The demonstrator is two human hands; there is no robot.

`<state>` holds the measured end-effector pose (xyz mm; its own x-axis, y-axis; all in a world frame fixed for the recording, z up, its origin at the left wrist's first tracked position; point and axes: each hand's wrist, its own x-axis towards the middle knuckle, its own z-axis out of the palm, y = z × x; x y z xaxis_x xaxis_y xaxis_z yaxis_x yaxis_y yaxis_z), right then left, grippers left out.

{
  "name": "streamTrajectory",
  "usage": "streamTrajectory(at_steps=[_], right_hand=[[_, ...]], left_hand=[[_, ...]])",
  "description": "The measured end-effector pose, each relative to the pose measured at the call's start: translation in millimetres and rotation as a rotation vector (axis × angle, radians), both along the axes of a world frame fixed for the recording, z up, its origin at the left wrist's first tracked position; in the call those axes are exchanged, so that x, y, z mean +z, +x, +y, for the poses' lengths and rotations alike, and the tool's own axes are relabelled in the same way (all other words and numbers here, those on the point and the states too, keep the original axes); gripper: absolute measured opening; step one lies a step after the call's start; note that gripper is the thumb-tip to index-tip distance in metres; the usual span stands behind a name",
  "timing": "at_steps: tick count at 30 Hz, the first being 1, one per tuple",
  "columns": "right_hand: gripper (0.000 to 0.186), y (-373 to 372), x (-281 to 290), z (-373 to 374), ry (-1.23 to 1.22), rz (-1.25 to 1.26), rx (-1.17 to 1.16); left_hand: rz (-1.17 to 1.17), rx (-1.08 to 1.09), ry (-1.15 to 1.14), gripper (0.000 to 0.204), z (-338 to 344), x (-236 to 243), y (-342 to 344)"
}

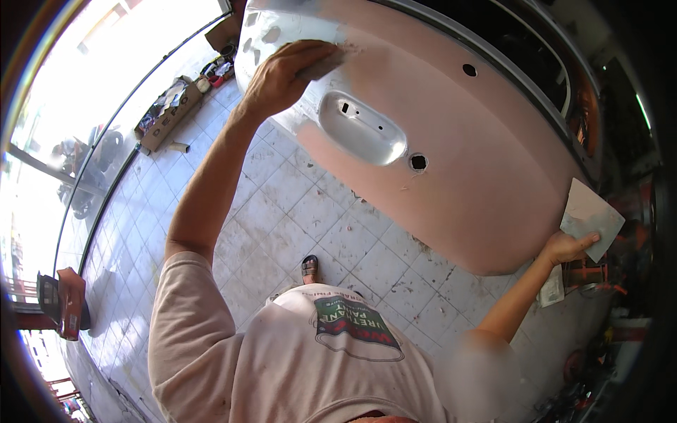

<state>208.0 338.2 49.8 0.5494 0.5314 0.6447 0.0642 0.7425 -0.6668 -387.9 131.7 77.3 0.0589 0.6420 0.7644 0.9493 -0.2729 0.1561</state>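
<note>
My left hand (289, 74) reaches up to the top left of a car body panel (479, 176), which is coated mostly in pink with bare grey patches. Its fingers press on a thin greyish thing at the panel's surface, too hidden to name. The panel has an oval silver recess (363, 130) and round holes. At the panel's right end my right hand (568, 247) grips a square pale board (589, 211) with a grey smear, thumb on its face.
A tiled floor (275, 204) shows below, with my sandalled foot (309, 266). A cardboard box of items (166, 109) lies by the glass front at upper left. A reddish-brown object (69, 303) stands at far left; dark cluttered equipment (592, 352) lines the right side.
</note>
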Motion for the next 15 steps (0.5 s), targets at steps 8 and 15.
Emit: streamTrajectory(at_steps=[8, 15], right_hand=[[0.09, -7, 3, -8, -0.018, -0.037, -0.052], [0.088, -4, 2, -1, 0.087, -0.063, 0.023]], left_hand=[[-0.109, 0.171, 0.062, 0.045, 49, 5, 70], [0.106, 0.117, -0.022, 0.058, 11, -24, 150]])
